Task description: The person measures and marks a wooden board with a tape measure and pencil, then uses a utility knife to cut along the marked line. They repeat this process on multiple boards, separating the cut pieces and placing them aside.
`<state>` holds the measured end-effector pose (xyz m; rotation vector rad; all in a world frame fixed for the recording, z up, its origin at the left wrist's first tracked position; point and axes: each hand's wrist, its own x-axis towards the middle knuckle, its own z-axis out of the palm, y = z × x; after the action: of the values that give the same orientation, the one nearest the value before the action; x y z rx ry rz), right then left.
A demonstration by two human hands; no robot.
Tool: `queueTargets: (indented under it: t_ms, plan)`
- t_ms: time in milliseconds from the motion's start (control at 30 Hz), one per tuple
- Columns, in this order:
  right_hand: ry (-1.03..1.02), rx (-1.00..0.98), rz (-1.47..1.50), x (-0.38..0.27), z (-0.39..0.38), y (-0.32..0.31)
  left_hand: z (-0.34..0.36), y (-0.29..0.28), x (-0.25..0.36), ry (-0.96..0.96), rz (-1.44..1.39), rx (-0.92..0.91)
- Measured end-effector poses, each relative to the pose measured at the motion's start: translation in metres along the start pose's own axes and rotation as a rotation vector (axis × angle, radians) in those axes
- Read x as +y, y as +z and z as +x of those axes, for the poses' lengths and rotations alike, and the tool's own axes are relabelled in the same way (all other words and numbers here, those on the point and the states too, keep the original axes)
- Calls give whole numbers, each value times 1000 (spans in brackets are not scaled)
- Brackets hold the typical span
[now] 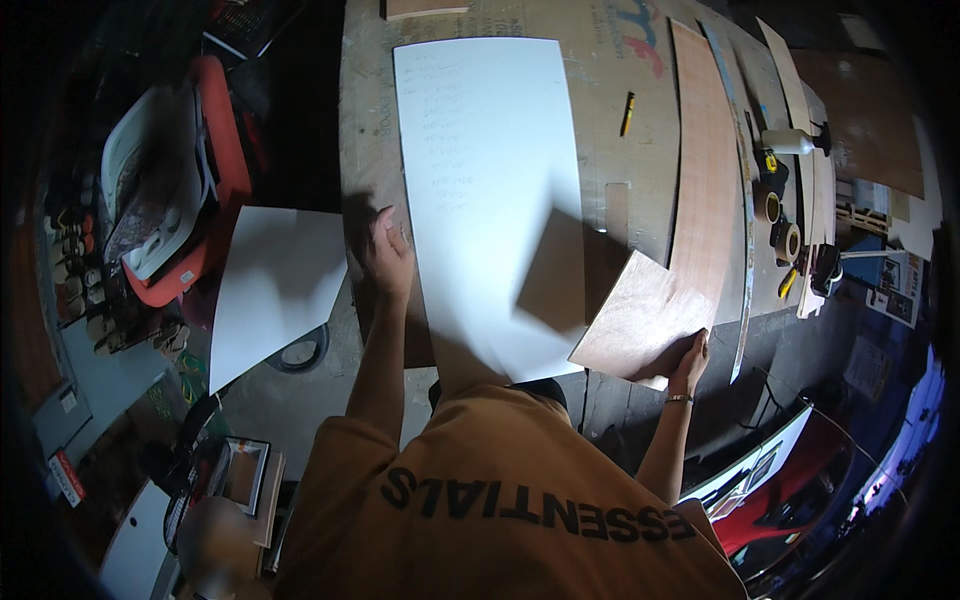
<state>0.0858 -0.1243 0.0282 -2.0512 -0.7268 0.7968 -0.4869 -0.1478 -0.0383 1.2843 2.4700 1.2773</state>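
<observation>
A long white board [490, 180] with faint handwriting lies lengthwise on the cardboard-covered table [620, 60]. Beside its left edge is my left hand [392, 248], holding nothing, its fingers loosely apart. My right hand [690, 362] grips the lower right corner of a small square plywood piece [640, 318]. That piece is raised and tilted, and its dark shadow falls across the white board's right side. Most of my right fingers are hidden behind the plywood.
Right of the board lie a yellow-black cutter [628, 114], a long wood panel [700, 160], a metal ruler [743, 200], tape rolls [788, 242] and a white bottle [788, 141]. On the left are a white panel [275, 290] and a red-orange container [225, 130].
</observation>
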Motion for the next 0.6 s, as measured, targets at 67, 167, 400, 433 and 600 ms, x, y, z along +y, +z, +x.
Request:
queueTargets:
  t_ms: [67,167,400,433,600]
  plan:
    - [-70,14,-54,-2,10,-11,-2,3,-1,48,-7,82]
    - [-152,1,-191,-14,31,-25,-3,6,-1,53,-39,139]
    - [-249,-83,-287,-30,114,-31,-38,-13,50,-42,-124,-76]
    - [-239,-123,-298,-29,130,-31,-47,-14,64,-65,-139,-132]
    - [-252,-162,-221,-14,198,-7,-86,15,135,134,-83,-301]
